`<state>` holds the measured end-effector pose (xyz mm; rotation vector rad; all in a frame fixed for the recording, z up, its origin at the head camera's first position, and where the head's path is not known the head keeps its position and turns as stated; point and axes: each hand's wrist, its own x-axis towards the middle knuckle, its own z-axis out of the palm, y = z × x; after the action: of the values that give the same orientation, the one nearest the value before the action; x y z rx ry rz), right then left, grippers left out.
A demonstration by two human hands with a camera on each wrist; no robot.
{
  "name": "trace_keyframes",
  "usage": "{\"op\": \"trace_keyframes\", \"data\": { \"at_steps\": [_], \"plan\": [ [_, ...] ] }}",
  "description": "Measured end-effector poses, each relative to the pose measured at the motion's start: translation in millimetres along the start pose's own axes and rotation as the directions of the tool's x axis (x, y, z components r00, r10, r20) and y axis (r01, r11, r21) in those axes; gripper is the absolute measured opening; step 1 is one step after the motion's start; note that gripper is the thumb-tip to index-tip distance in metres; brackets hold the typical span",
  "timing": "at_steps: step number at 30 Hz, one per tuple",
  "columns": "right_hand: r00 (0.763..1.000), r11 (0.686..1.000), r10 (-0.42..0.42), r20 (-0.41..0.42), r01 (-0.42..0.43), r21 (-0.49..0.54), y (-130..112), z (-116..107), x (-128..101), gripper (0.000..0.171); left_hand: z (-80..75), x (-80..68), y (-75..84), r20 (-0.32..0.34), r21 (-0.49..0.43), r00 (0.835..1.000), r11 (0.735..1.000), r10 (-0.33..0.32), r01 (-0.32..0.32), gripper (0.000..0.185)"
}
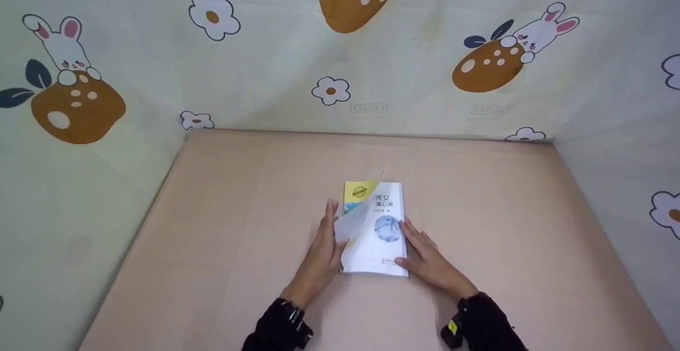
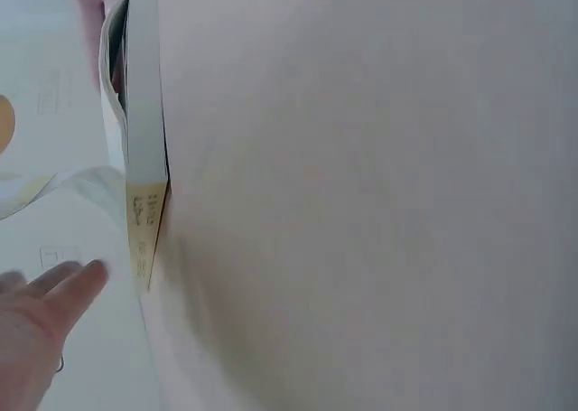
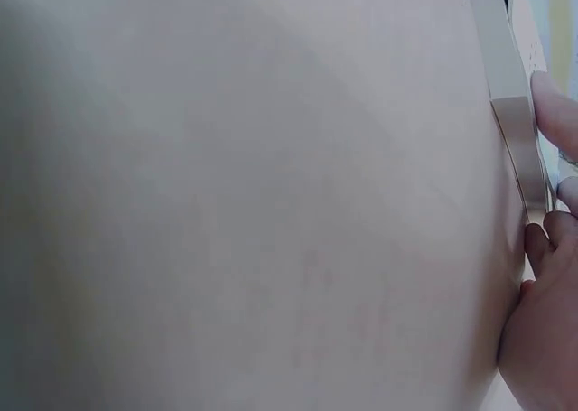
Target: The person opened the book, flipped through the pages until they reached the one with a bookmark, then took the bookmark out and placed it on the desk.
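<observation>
A paperback book (image 1: 380,258) lies on the table, showing a white page with printed characters and a round blue picture. Over its left part, a thin curved leaf (image 1: 350,227) stands raised, with a yellow and blue printed area (image 1: 357,190) behind it. My left hand (image 1: 320,245) is at the book's left side, fingers extended beside the raised leaf; in the left wrist view its fingers (image 2: 77,289) are spread near the spine (image 2: 144,140). Along the right edge, my right hand (image 1: 434,265) holds the book, thumb on the page and fingers against the side.
The table (image 1: 239,207) has a plain pinkish-beige covering. Cloth walls (image 1: 265,75) printed with rabbits, orange fruit shapes and flowers enclose it at the back and both sides. Dark sleeves with wrist-worn devices (image 1: 452,332) cover the forearms.
</observation>
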<state>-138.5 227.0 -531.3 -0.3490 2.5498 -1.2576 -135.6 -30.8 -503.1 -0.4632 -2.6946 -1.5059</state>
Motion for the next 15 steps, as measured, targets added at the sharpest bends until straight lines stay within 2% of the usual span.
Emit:
{"op": "trace_keyframes", "data": {
  "at_steps": [2,5,7,8,10,13,15],
  "plan": [
    [1.0,1.0,0.004,0.005,-0.004,0.004,0.0,-0.5,-0.5,0.079,-3.2,-0.6,-1.5,-0.09,0.032,0.996,0.999,0.015,-0.013,0.085],
    [1.0,1.0,0.017,0.005,-0.018,0.011,-0.9,-0.4,0.8,0.079,-9.0,-1.0,-2.3,-0.232,0.14,0.971,0.99,0.048,-0.016,0.091],
    [1.0,1.0,0.023,-0.002,-0.023,0.009,-1.2,-0.7,1.4,0.079,-12.3,-0.2,-1.5,-0.299,0.254,0.95,0.967,0.086,-0.008,0.091],
    [1.0,1.0,0.026,-0.005,-0.025,0.005,-1.1,-0.9,1.5,0.079,-13.6,0.4,-1.0,-0.315,0.325,0.943,0.946,0.11,-0.002,0.09],
    [0.999,0.999,0.038,-0.001,-0.038,0.002,-0.9,-1.2,1.4,0.079,-15.5,1.9,0.2,-0.31,0.464,0.94,0.886,0.144,0.017,0.086],
    [0.999,0.999,0.032,0.012,-0.032,0.003,-0.2,-1.9,0.8,0.079,-15.8,5.0,1.9,-0.244,0.605,0.954,0.796,0.174,0.009,0.083],
    [1.0,1.0,0.016,0.007,-0.016,0.013,-0.3,-2.2,1.2,0.078,-14.2,7.5,2.4,-0.171,0.645,0.97,0.764,0.174,-0.024,0.086]
  ]
}}
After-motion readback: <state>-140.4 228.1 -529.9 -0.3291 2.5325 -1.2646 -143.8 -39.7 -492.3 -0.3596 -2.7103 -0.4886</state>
